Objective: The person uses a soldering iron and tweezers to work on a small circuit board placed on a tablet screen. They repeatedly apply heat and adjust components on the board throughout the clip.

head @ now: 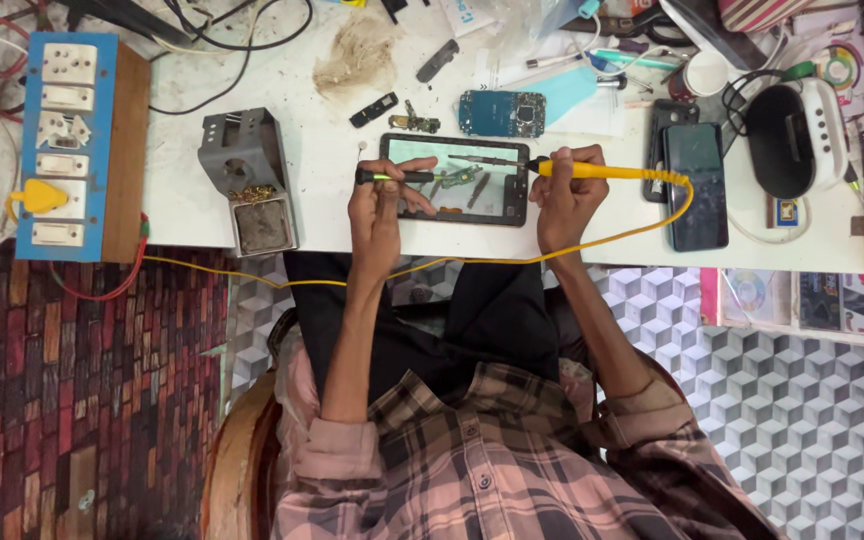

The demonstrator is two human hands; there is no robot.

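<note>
- A white bench is stretching across the top of the view, crowded with electronics parts, while a patterned floor of grey cubes and red bricks is showing below it.
- At nine o'clock, a blue switchboard on a wooden backing is lying at the bench's end, with a yellow plug sitting in it.
- Just right of it, toward ten o'clock, a grey metal stand is holding brass wool and a dirty sponge.
- The left hand is reaching up from six o'clock; its fingers are closing around a slim black tool with a green band, its tip pointing toward three o'clock over the tablet.
- A dark-framed tablet is lying flat at the centre, between the two hands, with small parts resting on its face.
- At twelve o'clock from the tablet, a blue circuit board is lying on the bench, apart from it.
- The right hand is gripping a yellow soldering iron; its fingers are wrapping the handle, and the tip is pointing toward nine o'clock above the tablet's upper edge.
- The iron's yellow cord is looping down and running toward nine o'clock along the bench's edge.
- At three o'clock, two dark phones are lying side by side, and a black-and-white device is sitting just beyond them.
</note>
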